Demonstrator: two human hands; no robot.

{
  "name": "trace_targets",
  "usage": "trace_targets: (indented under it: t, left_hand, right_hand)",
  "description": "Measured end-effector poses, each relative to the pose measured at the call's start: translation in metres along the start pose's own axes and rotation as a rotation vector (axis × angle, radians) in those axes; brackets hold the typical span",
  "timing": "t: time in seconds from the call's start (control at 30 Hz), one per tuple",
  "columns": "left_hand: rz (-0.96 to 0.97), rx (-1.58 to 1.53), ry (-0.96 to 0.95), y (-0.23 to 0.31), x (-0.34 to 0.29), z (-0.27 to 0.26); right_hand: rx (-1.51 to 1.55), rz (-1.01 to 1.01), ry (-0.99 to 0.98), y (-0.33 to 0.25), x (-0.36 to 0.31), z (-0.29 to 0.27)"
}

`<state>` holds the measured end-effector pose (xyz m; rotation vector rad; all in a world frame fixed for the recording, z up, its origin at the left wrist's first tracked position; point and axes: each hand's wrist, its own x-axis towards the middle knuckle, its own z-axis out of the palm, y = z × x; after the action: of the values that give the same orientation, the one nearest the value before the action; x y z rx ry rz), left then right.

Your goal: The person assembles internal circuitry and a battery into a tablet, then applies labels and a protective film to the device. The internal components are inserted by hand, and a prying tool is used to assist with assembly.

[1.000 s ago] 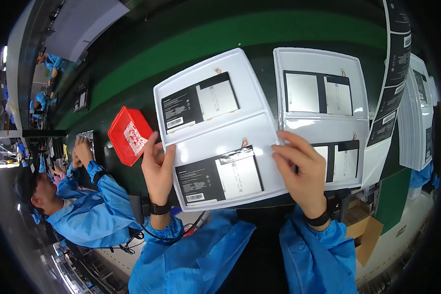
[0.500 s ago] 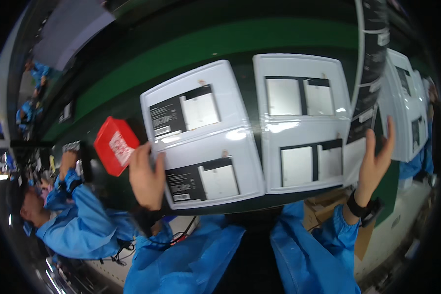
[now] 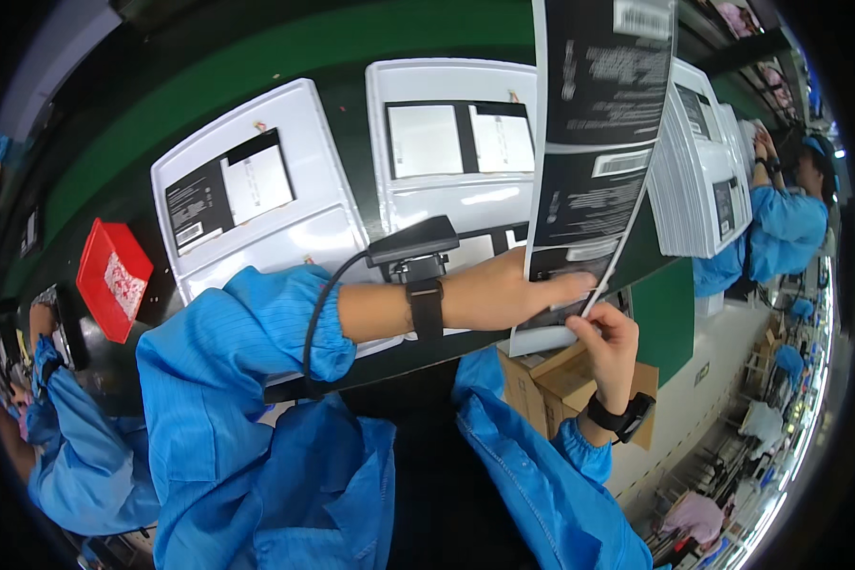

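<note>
A long strip of black printed labels [image 3: 594, 114] on white backing comes down from above, right of the middle. My left hand [image 3: 494, 290] reaches across to its lower end; the thumb lies on the front and the other fingers are hidden behind. At the strip's lower right edge, my right hand [image 3: 610, 347] is closed in a pinch on the strip, thumb against fingertip. Behind my left forearm lie two white plastic trays, the left tray [image 3: 256, 109] and the middle tray [image 3: 465, 71]. Flat silver-and-black battery packs [image 3: 256, 180] rest in their compartments, partly covered by my arm.
A red bin [image 3: 100, 304] with small white-and-red scraps stands left on the dark green table. White trays [image 3: 674, 190] are stacked at the right. An opened cardboard box [image 3: 570, 385] sits below the table edge. Co-workers in blue [image 3: 788, 223] are at both sides.
My left hand has left the left tray's side and crossed right to the label strip. My right hand, open before, now pinches the strip's edge. The view has turned to the right.
</note>
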<state>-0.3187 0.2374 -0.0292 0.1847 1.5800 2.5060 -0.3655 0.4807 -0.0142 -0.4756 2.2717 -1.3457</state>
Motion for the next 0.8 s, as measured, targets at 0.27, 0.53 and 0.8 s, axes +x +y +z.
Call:
trace_targets:
  t: [0.27, 0.53, 0.8]
  left_hand:
    - [-0.121, -0.146, 0.16, -0.015, 0.002, 0.013]
    - [-0.164, -0.244, 0.106, -0.008, -0.008, 0.006]
    - [-0.166, -0.259, 0.023, -0.004, -0.014, -0.001]
  right_hand:
    - [-0.221, -0.352, 0.433, -0.031, -0.001, 0.007]
    - [-0.328, -0.461, 0.296, -0.038, 0.012, 0.009]
    - [-0.276, -0.35, 0.129, -0.044, 0.015, 0.008]
